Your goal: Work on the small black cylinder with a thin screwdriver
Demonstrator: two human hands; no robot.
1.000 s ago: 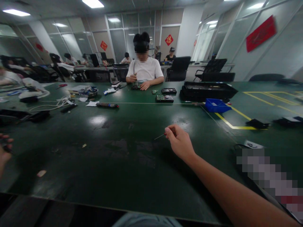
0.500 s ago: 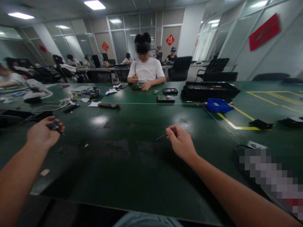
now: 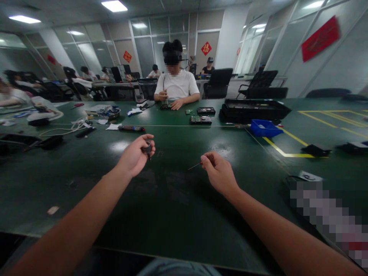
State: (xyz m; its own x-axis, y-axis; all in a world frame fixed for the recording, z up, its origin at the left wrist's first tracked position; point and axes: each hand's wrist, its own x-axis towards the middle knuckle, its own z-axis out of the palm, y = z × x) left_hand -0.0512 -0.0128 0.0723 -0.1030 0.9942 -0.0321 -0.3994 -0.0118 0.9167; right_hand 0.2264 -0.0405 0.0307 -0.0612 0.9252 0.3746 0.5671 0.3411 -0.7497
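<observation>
My left hand (image 3: 136,155) is closed around a small dark round part (image 3: 148,148); a thin dark bit hangs below it, and its exact kind cannot be made out. Held above the green table (image 3: 161,226), that hand is left of the middle. To its right, my right hand (image 3: 220,172) pinches a thin screwdriver (image 3: 194,166). The slim metal shaft points left and slightly down, while the fingers hide most of the handle. A gap separates the two hands.
Across the table a person (image 3: 176,86) works on a small device. Hard drives (image 3: 200,120), a black tray (image 3: 254,110) and a blue bin (image 3: 265,128) stand ahead. A dark tool (image 3: 130,128) and a white cable (image 3: 67,128) lie on the left.
My left hand has moved right from the table's left side towards the middle, carrying the small dark part. My right hand stays in nearly the same place with the screwdriver.
</observation>
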